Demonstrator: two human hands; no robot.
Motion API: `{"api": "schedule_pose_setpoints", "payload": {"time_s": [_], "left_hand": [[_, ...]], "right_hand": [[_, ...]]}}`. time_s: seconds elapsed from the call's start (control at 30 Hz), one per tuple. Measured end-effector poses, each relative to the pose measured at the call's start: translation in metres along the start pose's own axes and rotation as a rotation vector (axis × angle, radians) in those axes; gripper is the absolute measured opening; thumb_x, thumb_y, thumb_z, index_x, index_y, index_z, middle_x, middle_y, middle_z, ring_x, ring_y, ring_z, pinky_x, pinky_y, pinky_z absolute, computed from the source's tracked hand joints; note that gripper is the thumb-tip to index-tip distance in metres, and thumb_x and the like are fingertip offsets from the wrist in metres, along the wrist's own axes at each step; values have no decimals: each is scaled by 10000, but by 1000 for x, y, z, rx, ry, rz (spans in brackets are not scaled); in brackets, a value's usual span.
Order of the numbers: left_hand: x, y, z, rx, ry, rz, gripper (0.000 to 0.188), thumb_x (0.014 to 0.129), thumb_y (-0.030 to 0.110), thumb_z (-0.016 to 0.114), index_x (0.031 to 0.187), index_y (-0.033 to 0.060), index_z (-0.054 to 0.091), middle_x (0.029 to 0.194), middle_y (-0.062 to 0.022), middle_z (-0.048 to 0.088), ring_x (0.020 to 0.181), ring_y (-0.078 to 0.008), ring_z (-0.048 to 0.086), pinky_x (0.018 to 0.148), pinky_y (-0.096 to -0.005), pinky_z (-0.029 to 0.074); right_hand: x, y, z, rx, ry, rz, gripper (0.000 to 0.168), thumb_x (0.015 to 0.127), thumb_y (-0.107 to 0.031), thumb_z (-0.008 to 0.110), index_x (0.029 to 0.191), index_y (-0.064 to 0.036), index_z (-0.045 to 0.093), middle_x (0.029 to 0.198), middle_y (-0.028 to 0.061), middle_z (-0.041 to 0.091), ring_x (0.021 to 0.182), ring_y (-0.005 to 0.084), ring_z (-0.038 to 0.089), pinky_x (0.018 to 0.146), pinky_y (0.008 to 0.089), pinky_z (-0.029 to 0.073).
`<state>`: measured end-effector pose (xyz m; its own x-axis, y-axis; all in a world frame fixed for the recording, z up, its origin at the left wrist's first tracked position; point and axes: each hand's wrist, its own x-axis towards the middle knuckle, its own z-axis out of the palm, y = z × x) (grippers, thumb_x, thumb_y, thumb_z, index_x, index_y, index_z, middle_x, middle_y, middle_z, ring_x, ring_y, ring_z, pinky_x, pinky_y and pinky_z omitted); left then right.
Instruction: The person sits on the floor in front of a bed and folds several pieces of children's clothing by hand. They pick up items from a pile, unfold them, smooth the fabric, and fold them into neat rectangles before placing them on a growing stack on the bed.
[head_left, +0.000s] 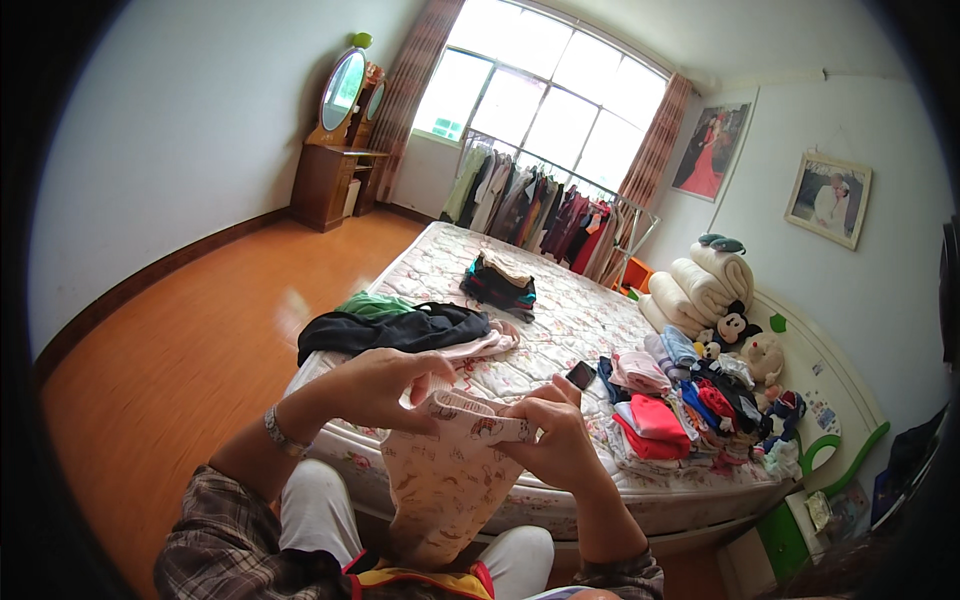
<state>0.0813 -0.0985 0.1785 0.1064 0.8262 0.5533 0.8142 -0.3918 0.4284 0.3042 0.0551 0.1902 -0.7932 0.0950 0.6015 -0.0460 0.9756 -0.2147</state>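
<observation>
A small cream garment (454, 472) with a brown cartoon print, apparently a child's trousers, hangs between my hands with its waistband up. My left hand (382, 390), with a metal bracelet at its wrist, pinches the left end of the waistband. The other end is gripped between thumb and fingers of my right hand (555, 435). The garment's lower part drops over my lap, between my knees in pale trousers. Just beyond my left hand, a loose heap of dark clothing (390, 330) lies on the mattress (570, 330), with green cloth (375, 304) and pink cloth (487, 341).
A folded clothes stack (499, 285) sits mid-mattress. To the right are a phone (581, 375), folded clothing piles (652, 427), soft toys (761, 356) and rolled quilts (697, 289) by the headboard (832, 390). A loaded clothes rack (555, 210) stands beyond; wooden floor (187, 360) lies left.
</observation>
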Motion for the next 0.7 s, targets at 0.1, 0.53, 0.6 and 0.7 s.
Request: {"api": "schedule_pose_setpoints", "payload": {"time_s": [0.1,0.53,0.6,0.7], "left_hand": [[3,20,4,110,66,75,572,713,405,756,1204,153,605,876,-113,614,753,-280,627,647,-376,473],[8,45,-13,-298,-623,16,255,815,184,691,978,-6,638,734,-148,618,626,-199,559,620,-341,449],[8,48,-24,-339,-651,133,271,853,130,652,1090,0,641,793,-143,651,661,-176,577,650,-338,462],[-1,54,-36,-366,-565,160,380,861,123,643,1223,20,599,819,-128,667,659,-166,568,664,-341,467]], "right_hand": [[3,-9,0,-32,4,-39,271,662,-238,803,888,-121,710,744,14,662,856,194,614,1052,529,244],[-4,-23,-2,68,-125,-178,297,603,-276,842,791,-103,690,698,37,647,760,191,650,1055,505,290],[-10,-24,-10,170,-229,-181,304,603,-284,849,777,-96,685,696,39,642,746,196,647,1055,495,292],[-13,-31,-20,233,-262,-272,305,593,-297,859,743,-99,682,709,9,631,725,173,638,1044,490,277]]}}
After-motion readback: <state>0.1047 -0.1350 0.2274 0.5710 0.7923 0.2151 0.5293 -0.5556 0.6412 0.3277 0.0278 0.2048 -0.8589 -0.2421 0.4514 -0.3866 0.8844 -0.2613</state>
